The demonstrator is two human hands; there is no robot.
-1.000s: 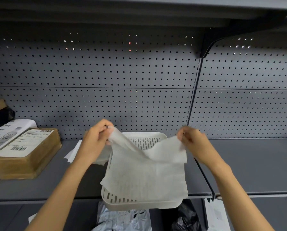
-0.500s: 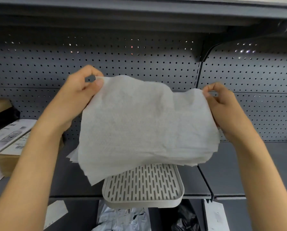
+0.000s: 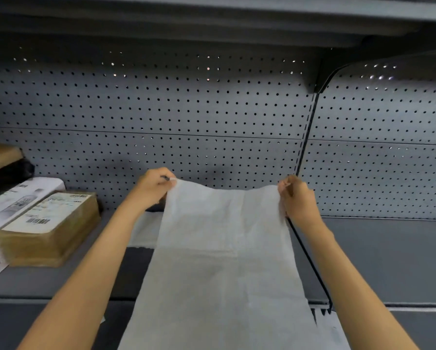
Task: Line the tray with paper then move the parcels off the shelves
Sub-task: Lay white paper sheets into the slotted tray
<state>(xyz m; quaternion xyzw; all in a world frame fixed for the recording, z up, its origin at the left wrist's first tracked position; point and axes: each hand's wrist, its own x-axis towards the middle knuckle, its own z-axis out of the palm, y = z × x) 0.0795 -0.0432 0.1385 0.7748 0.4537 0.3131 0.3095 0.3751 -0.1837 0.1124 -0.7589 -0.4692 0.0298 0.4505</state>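
Left hand (image 3: pixel 155 184) and right hand (image 3: pixel 294 195) each pinch top corner of paper sheet (image 3: pixel 224 261), fingers closed, spreading it flat for lining. Tray hidden, probably under sheet. Brown parcel (image 3: pixel 50 228) on shelf (image 3: pixel 389 258), left, untouched.
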